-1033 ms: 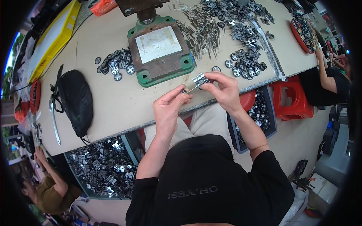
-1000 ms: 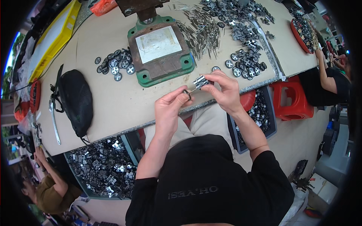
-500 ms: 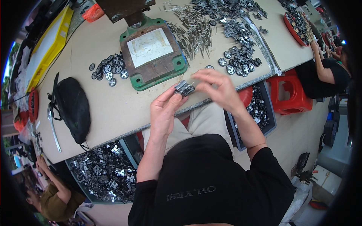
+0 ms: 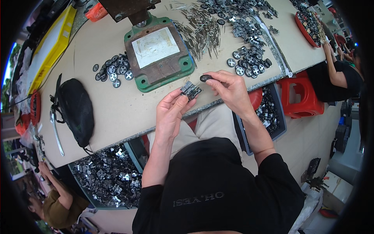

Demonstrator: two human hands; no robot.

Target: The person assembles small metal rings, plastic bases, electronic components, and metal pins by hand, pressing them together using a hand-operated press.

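Between the thumb and fingers of my left hand (image 4: 170, 113) is a small dark grey plastic part (image 4: 190, 90), tilted above the table's near edge. A thin metal pin (image 4: 199, 84) sticks out of its right side. My right hand (image 4: 230, 89) pinches a small black wheel (image 4: 205, 78) at its fingertips. The wheel is close to the pin's end; whether they touch I cannot tell. Both hands are just in front of a press (image 4: 159, 76) with a green base and a pale sheet on its plate.
Silver-spoked black wheels lie in a right pile (image 4: 249, 64) and a left pile (image 4: 115, 70). Loose metal pins (image 4: 200, 33) and more grey parts (image 4: 247, 29) spread behind. A black pouch (image 4: 76, 111) and wrench (image 4: 55, 128) lie left. Bins of parts (image 4: 109, 175) stand below; a red stool (image 4: 300, 97) is right.
My right hand, blurred before, is now steadier, with the wheel showing at its fingertips near the pin. My left hand and the plastic part have barely moved.
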